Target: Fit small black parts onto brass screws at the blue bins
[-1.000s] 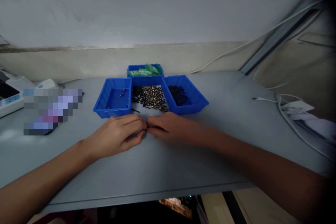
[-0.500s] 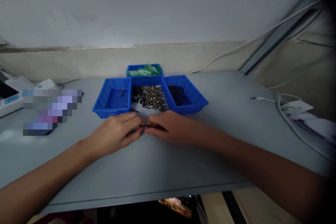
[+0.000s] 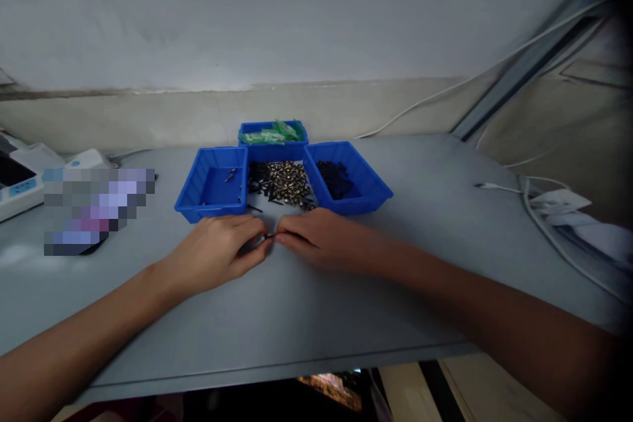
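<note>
A small dark part (image 3: 270,236) sits at frame centre, pinched between the narrowed fingertips of the left hand (image 3: 217,252) and right hand (image 3: 316,237) on the table (image 3: 346,303), just below a screw pile (image 3: 283,183) flanked by blue bins (image 3: 210,211).

I get a dim, bluish feed. Soft light falls from above on the wall (image 3: 297,13) and grey table (image 3: 420,264); the left hand (image 3: 222,252) and right hand (image 3: 316,241) cast only faint shadows. Corners darken and bend, worst at upper right. The pile of small parts (image 3: 283,182) looks soft; a pixelated patch (image 3: 99,211) sits at left.
</note>
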`<state>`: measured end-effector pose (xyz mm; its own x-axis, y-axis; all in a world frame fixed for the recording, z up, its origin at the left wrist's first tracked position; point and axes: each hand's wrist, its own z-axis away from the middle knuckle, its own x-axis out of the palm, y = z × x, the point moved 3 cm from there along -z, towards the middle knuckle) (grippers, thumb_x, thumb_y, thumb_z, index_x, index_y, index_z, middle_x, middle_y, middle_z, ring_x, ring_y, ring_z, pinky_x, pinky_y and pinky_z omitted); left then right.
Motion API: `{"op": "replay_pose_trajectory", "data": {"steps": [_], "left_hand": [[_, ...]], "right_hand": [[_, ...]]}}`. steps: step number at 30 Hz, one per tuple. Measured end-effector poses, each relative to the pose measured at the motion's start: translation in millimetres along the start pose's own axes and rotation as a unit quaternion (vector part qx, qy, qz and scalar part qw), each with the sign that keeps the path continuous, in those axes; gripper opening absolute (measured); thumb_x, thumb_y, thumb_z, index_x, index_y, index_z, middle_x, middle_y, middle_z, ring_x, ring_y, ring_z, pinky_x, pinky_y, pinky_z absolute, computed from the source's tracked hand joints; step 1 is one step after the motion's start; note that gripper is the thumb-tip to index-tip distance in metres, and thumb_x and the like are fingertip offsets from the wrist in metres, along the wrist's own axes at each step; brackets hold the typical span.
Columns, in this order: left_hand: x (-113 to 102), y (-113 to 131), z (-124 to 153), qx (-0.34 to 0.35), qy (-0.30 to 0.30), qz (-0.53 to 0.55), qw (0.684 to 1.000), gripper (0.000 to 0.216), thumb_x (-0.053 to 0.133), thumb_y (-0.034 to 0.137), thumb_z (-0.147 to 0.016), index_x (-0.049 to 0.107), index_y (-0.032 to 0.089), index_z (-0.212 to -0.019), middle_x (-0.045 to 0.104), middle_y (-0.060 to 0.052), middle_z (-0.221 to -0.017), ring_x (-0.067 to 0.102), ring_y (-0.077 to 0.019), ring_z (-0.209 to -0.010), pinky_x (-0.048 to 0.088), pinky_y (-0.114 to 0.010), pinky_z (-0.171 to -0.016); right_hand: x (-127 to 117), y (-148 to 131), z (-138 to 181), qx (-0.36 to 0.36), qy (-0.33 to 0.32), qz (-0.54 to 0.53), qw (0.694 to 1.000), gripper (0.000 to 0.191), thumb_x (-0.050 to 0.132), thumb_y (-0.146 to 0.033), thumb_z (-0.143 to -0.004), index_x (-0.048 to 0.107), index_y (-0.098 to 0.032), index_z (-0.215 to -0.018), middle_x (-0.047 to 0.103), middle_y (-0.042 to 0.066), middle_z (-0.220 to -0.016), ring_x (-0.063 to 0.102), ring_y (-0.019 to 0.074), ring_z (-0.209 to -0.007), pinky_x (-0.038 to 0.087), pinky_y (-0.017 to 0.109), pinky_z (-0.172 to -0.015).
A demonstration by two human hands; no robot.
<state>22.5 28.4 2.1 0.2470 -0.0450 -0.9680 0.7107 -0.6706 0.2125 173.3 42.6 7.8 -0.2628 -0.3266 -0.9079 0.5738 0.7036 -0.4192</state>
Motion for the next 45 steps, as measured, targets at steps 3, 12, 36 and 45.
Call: {"op": "replay_pose_trajectory", "data": {"steps": [3, 12, 36, 45], "left_hand": [[-0.8, 0.9, -0.3, -0.001, 0.0, -0.003, 1.0, 0.018, 0.041, 0.03, -0.084, 0.051, 0.017, -0.076, 0.052, 0.001, -0.067, 0.052, -0.0116, -0.063, 0.038, -0.022, -0.056], [1.5, -0.6, 0.8, 0.013, 0.004, 0.0, 1.0, 0.019, 0.04, 0.028, -0.085, 0.051, 0.016, -0.075, 0.052, 0.0, -0.066, 0.051, -0.0113, -0.061, 0.038, -0.022, -0.056], [-4.2, -0.4, 2.6, 0.034, 0.078, 0.017, 0.996, 0.017, 0.042, 0.027, -0.085, 0.054, 0.017, -0.091, 0.056, 0.0, -0.072, 0.054, -0.0105, -0.064, 0.04, -0.021, -0.056], [-3.3, 0.1, 3.4, 0.067, 0.068, 0.021, 0.995, 0.02, 0.039, 0.028, -0.088, 0.054, 0.017, -0.095, 0.055, -0.001, -0.072, 0.053, -0.0113, -0.066, 0.042, -0.021, -0.058]], "right_hand": [[-1.0, 0.7, -0.2, 0.007, 0.008, 0.005, 1.0, 0.021, 0.036, -0.023, -0.087, 0.05, -0.016, -0.073, 0.057, 0.0, -0.067, 0.049, 0.0096, -0.058, 0.03, 0.023, -0.053], [-0.3, 0.9, 2.0, 0.005, 0.019, 0.014, 1.0, 0.02, 0.037, -0.021, -0.086, 0.051, -0.016, -0.073, 0.056, 0.0, -0.066, 0.048, 0.0088, -0.056, 0.028, 0.023, -0.052], [0.7, 2.4, 0.9, -0.01, 0.029, 0.065, 0.997, 0.02, 0.035, -0.022, -0.087, 0.051, -0.018, -0.076, 0.058, 0.001, -0.068, 0.05, 0.0113, -0.057, 0.033, 0.025, -0.053], [5.3, 4.3, 0.6, -0.031, 0.033, 0.035, 0.998, 0.021, 0.034, -0.023, -0.087, 0.051, -0.018, -0.077, 0.059, 0.002, -0.072, 0.053, 0.0121, -0.06, 0.036, 0.025, -0.055]]}}
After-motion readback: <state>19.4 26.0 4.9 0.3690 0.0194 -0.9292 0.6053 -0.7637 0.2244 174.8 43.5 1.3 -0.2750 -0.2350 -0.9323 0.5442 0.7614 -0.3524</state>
